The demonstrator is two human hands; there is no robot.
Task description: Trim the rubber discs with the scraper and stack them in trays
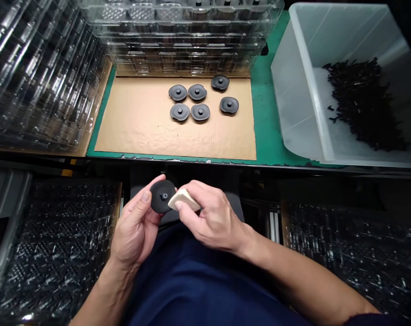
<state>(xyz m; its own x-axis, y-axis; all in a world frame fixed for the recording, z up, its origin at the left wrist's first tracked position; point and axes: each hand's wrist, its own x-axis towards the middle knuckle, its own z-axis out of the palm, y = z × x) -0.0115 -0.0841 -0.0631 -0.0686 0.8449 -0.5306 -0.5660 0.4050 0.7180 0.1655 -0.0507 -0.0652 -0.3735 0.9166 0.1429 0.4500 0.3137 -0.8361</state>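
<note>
My left hand (137,222) grips a black disc-like plastic part (160,203) by its edge, the face with the small central stud turned up. In my right hand (208,213) is a cream-coloured pad (185,199), pinched between thumb and fingers. The pad's tip meets or overlaps the right edge of the disc; whether it presses on it I cannot tell. Both hands are above my lap, in front of the table edge. Several similar black discs lie stud-up on the cardboard sheet (134,117), among them one disc (180,112) at the near left of the group.
Stacked clear plastic trays (192,40) stand behind the cardboard, with more tray stacks (32,77) at left. A translucent bin (300,90) at right holds a heap of small black pieces (368,104). Further trays (56,244) sit below the green table (265,122) on both sides.
</note>
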